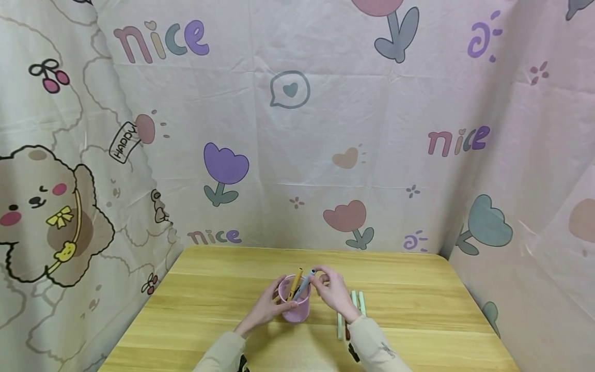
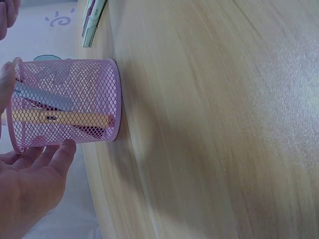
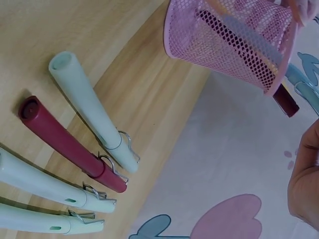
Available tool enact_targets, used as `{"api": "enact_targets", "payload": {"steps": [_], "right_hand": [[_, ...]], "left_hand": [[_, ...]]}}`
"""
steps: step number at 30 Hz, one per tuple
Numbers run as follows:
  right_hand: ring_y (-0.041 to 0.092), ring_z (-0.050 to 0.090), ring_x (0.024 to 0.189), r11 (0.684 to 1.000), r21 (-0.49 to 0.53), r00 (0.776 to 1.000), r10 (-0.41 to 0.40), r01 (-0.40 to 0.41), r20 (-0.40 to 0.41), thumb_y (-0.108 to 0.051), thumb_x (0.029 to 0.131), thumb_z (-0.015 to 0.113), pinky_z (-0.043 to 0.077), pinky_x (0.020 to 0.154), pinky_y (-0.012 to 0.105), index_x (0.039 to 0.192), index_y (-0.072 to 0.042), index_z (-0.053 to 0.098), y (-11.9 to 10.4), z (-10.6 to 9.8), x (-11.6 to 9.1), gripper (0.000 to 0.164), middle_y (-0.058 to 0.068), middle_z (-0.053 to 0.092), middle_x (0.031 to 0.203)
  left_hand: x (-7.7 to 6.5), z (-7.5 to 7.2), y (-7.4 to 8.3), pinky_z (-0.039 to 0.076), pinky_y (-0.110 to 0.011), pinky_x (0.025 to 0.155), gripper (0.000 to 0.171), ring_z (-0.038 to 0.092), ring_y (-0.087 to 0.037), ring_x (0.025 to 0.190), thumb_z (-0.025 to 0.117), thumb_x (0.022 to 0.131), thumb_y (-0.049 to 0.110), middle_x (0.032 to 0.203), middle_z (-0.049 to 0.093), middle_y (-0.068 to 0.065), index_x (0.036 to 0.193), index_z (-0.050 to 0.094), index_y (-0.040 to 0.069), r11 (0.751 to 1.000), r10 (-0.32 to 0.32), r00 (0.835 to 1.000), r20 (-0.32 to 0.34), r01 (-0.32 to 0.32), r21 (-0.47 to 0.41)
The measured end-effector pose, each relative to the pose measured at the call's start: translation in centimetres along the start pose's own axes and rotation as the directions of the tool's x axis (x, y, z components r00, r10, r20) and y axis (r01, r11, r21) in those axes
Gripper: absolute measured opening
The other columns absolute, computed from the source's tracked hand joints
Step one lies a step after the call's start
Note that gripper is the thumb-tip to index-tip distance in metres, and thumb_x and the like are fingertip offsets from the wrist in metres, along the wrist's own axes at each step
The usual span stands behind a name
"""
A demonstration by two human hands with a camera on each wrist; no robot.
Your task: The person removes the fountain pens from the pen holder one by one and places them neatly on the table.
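Observation:
A pink mesh pen cup (image 1: 297, 313) stands near the middle of the wooden table. My left hand (image 1: 266, 307) holds it from the left, thumb in front and fingers around the far side near the rim. Inside lean a yellow pen (image 1: 295, 285), a light blue pen (image 1: 304, 284) and a dark red pen (image 3: 287, 101), whose end pokes past the rim in the right wrist view. At the right of the cup, my right hand (image 1: 332, 292) pinches the upper end of the light blue pen between thumb and fingers. The lower part of that pen shows through the mesh.
Three mint green pens (image 3: 89, 102) and another dark red pen (image 3: 65, 139) lie side by side on the table (image 1: 209, 289), right of the cup under my right forearm. Behind the table hangs a printed curtain (image 1: 279, 155), with more cloth at both sides.

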State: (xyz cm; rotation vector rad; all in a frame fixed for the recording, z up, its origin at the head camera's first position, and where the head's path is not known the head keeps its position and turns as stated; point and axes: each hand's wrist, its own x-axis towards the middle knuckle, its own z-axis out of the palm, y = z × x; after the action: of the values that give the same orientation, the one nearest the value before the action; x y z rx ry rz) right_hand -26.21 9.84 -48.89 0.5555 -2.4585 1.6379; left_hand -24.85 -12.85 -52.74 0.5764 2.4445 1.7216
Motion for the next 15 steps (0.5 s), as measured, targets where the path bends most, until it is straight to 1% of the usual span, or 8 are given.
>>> {"api": "enact_targets", "payload": {"steps": [3, 4, 7, 10, 13, 15], "right_hand": [[-0.002, 0.042, 0.040, 1.000, 0.024, 0.999, 0.017, -0.016, -0.032, -0.015, 0.098, 0.065, 0.033, 0.039, 0.011, 0.120, 0.000, 0.065, -0.14, -0.16, -0.15, 0.026, 0.018, 0.062, 0.066], [-0.003, 0.041, 0.039, 0.999, 0.028, 0.999, 0.024, -0.023, -0.041, -0.015, 0.098, 0.065, 0.032, 0.039, 0.011, 0.120, 0.000, 0.065, -0.16, -0.20, -0.20, 0.027, 0.017, 0.063, 0.067], [-0.003, 0.039, 0.038, 0.998, 0.052, 0.997, 0.043, -0.040, -0.064, -0.014, 0.098, 0.065, 0.031, 0.038, 0.011, 0.121, 0.000, 0.065, -0.27, -0.32, -0.36, 0.027, 0.011, 0.063, 0.069], [-0.002, 0.040, 0.037, 0.996, 0.079, 0.995, 0.046, -0.039, -0.086, -0.014, 0.098, 0.065, 0.030, 0.037, 0.011, 0.121, -0.001, 0.064, -0.45, -0.44, -0.56, 0.027, 0.002, 0.062, 0.070], [0.000, 0.041, 0.037, 0.992, 0.111, 0.990, 0.068, -0.054, -0.126, -0.010, 0.097, 0.065, 0.030, 0.037, 0.011, 0.120, -0.001, 0.065, -0.88, -0.48, -0.85, 0.025, 0.004, 0.063, 0.073], [0.001, 0.042, 0.038, 0.991, 0.124, 0.985, 0.070, -0.050, -0.158, -0.010, 0.097, 0.066, 0.030, 0.038, 0.012, 0.119, -0.001, 0.065, -0.96, -0.52, -1.01, 0.024, 0.007, 0.064, 0.077]], "left_hand": [[0.00, -0.03, 0.02, 0.044, -0.061, 0.113, 0.092, 0.038, -0.059, 0.140, 0.078, 0.088, 0.020, 0.156, 0.032, -0.037, 0.155, 0.022, -0.009, 1.000, 0.003, 1.000, 0.001, -0.003, 0.001], [0.00, -0.03, 0.03, 0.044, -0.061, 0.113, 0.092, 0.038, -0.058, 0.140, 0.078, 0.088, 0.020, 0.156, 0.032, -0.037, 0.155, 0.022, -0.009, 1.000, 0.003, 1.000, 0.001, -0.003, 0.001], [0.03, -0.02, -0.01, 0.044, -0.061, 0.113, 0.092, 0.037, -0.058, 0.140, 0.079, 0.088, 0.020, 0.156, 0.032, -0.037, 0.155, 0.023, -0.009, 1.000, 0.005, 1.000, -0.002, -0.005, 0.004], [0.06, 0.02, -0.06, 0.044, -0.061, 0.113, 0.092, 0.037, -0.059, 0.140, 0.079, 0.088, 0.020, 0.156, 0.032, -0.037, 0.154, 0.023, -0.010, 1.000, 0.010, 1.000, -0.006, -0.010, 0.004], [0.07, 0.05, -0.07, 0.044, -0.061, 0.114, 0.092, 0.037, -0.058, 0.140, 0.079, 0.088, 0.019, 0.156, 0.032, -0.037, 0.154, 0.023, -0.010, 1.000, 0.014, 1.000, -0.009, -0.014, 0.006], [0.05, 0.06, -0.04, 0.044, -0.061, 0.113, 0.092, 0.038, -0.059, 0.140, 0.079, 0.088, 0.019, 0.156, 0.032, -0.037, 0.154, 0.023, -0.010, 1.000, 0.013, 1.000, -0.010, -0.013, 0.009]]}}
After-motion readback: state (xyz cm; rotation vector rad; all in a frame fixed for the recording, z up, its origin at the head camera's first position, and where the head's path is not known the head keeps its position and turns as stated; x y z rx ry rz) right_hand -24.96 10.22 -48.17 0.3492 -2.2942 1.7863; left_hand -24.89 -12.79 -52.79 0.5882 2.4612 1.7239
